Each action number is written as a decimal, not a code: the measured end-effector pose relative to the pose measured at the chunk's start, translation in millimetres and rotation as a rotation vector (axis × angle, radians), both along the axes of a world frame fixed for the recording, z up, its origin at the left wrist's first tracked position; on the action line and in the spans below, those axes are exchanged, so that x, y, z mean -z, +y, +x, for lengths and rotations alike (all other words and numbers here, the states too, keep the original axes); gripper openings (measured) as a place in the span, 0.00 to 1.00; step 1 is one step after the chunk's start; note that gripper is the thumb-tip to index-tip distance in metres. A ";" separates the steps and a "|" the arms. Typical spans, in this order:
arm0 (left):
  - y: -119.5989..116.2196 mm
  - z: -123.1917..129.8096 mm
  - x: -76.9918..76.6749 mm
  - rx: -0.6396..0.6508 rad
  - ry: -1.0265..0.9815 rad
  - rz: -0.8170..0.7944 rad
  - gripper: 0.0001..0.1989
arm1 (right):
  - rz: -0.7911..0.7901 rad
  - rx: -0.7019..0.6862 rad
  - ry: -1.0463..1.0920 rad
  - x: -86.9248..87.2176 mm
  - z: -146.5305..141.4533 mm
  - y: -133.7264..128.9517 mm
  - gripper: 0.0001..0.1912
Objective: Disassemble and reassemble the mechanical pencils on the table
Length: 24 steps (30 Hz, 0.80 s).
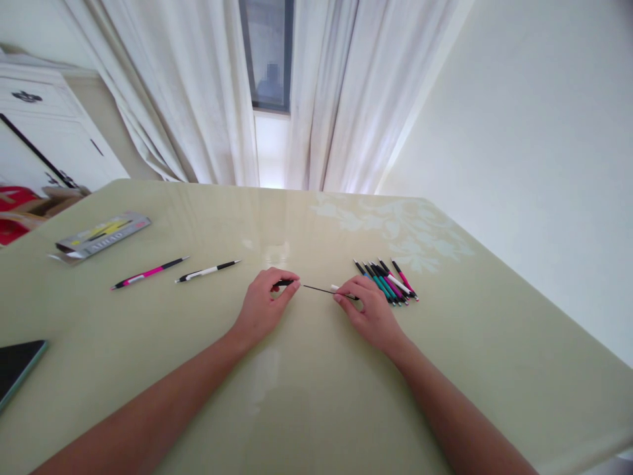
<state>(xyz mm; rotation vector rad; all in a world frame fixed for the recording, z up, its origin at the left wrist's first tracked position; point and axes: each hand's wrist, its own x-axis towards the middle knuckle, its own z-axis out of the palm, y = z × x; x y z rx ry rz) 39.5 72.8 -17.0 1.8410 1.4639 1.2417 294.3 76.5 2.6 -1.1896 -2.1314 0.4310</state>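
Note:
Just above the table, my left hand pinches a short black pen part between thumb and fingers. A thin dark pen refill runs from near that part's tip to my right hand, whose thumb and fingertips close on it. By my right fingertips shows a small white piece, partly hidden, perhaps a pen barrel. Right behind the right hand lies a bunch of several click pens in teal, purple, white, pink and black. To the left rest a white-and-black pen and a pink-and-black pen.
An opened pen box lies at the back left of the pale green table. A dark tablet or phone sits at the left edge. Beyond are a white cabinet, curtains and a wall on the right.

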 end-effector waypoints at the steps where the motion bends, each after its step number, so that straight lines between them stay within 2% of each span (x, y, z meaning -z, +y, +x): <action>1: 0.0 -0.1 0.3 0.032 0.018 -0.003 0.10 | 0.005 -0.003 0.002 0.2 -1.8 -1.4 0.08; 5: 0.0 0.1 0.1 0.112 0.107 0.001 0.10 | 0.020 0.005 0.026 -1.1 -4.4 -3.0 0.09; 12: 0.5 0.0 -0.9 0.111 0.057 -0.005 0.10 | 0.001 0.005 0.008 -1.6 -1.2 0.4 0.10; 16: 0.4 0.0 2.5 0.044 0.060 0.019 0.11 | -0.001 -0.005 -0.074 0.1 -0.5 1.2 0.07; 21: -6.0 7.5 5.7 0.196 0.486 0.111 0.06 | 0.047 0.025 -0.269 2.8 -2.8 -1.3 0.04; 24: -11.2 11.1 6.0 0.188 0.674 0.172 0.08 | 0.068 0.030 -0.302 4.0 -4.2 -3.3 0.02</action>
